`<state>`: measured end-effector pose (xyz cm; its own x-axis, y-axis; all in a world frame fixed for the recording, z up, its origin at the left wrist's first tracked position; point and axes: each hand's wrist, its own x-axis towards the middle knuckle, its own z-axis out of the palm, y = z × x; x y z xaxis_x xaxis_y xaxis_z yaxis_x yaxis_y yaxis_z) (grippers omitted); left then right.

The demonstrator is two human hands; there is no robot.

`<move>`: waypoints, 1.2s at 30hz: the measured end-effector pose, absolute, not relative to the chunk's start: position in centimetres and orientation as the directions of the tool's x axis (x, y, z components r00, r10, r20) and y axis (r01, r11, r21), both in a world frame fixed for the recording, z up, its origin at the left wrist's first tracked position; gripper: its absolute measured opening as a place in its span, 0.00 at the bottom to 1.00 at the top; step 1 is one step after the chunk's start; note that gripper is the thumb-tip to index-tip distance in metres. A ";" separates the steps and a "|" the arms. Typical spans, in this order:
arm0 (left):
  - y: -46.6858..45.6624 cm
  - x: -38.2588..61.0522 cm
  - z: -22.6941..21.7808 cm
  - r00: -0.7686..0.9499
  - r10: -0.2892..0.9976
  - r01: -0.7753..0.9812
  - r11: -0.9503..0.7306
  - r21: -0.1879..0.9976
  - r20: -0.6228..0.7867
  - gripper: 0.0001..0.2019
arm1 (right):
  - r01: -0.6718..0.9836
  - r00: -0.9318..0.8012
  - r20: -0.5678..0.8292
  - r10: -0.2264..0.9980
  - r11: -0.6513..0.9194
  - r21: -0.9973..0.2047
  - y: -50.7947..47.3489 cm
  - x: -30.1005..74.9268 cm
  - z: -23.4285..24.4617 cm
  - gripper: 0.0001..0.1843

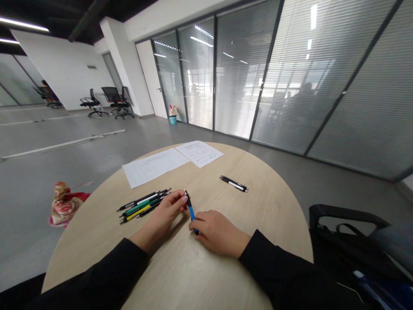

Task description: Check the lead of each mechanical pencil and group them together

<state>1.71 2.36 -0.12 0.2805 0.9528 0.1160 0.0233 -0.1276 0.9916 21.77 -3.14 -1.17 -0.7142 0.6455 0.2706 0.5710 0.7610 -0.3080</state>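
Note:
My left hand (166,212) pinches the upper end of a blue-and-black pen (191,211) between its fingertips. My right hand (216,232) curls around the pen's lower barrel, with the lower tip partly hidden by its fingers. Both hands rest over a round pale-wood table (258,215). Left of them lies a loose group of black, green and yellow pens (143,206), close to my left hand. To the right lie two pens in black and white (234,184). Two printed paper sheets (199,153) lie at the far edge.
A black bag (348,241) sits beyond the table's right edge. A patterned red cloth bundle (66,203) sits left of the table. Farther off are black office chairs (109,102), a small bin (173,119) and a glass wall with blinds (290,77).

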 end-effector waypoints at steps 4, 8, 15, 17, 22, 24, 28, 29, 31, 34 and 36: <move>2.4 1.7 -0.4 0.260 0.960 -0.002 -0.106 0.994 0.103 0.13 | 0.582 -0.699 0.262 0.666 0.742 -0.334 -3.3 21.8 -0.9 0.13; 2.6 1.5 -0.6 0.214 0.973 -0.007 -0.090 0.996 0.090 0.13 | 0.604 -0.661 0.270 0.700 0.710 -0.362 -3.1 22.0 -1.0 0.10; 2.9 1.5 -0.4 0.121 0.991 0.086 -0.065 0.994 0.055 0.12 | 0.728 -0.513 0.257 0.819 0.574 -0.375 -1.9 22.8 -1.0 0.12; 2.9 1.6 -0.3 0.109 0.992 0.111 -0.067 0.992 0.055 0.12 | 0.782 -0.457 0.237 0.858 0.514 -0.354 -1.7 23.0 -0.7 0.12; 2.8 1.7 -0.2 0.099 0.994 0.146 -0.056 0.988 0.041 0.14 | 0.857 -0.383 0.223 0.896 0.435 -0.276 -1.1 23.6 -0.5 0.09; 2.8 1.7 -0.2 0.104 0.994 0.163 -0.053 0.985 0.036 0.14 | 0.876 -0.365 0.232 0.902 0.417 -0.244 -0.8 23.9 -0.6 0.08; 2.8 1.5 -0.6 0.129 0.991 0.194 -0.058 0.979 0.033 0.14 | 0.873 -0.385 0.305 0.871 0.451 -0.186 0.0 24.7 -0.9 0.06; 2.9 1.4 -0.8 0.133 0.991 0.197 -0.059 0.979 0.033 0.14 | 0.874 -0.387 0.318 0.866 0.454 -0.173 0.2 25.0 -1.0 0.06; 3.1 1.2 -1.1 0.134 0.990 0.204 -0.064 0.977 0.037 0.14 | 0.884 -0.371 0.332 0.867 0.440 -0.160 0.6 25.7 -1.2 0.05; 3.3 1.0 -1.4 0.134 0.990 0.232 -0.075 0.970 0.044 0.15 | 0.907 -0.338 0.311 0.888 0.396 -0.144 1.2 27.1 -1.4 0.06; 3.3 0.9 -1.5 0.143 0.988 0.255 -0.092 0.963 0.057 0.15 | 0.933 -0.284 0.282 0.916 0.332 -0.140 1.6 28.2 -1.5 0.07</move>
<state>0.95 3.26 -1.48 0.1429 0.9881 0.0569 0.2548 -0.0923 0.9626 28.21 1.64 -1.51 -0.2842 0.9164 0.2817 0.9328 0.3322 -0.1395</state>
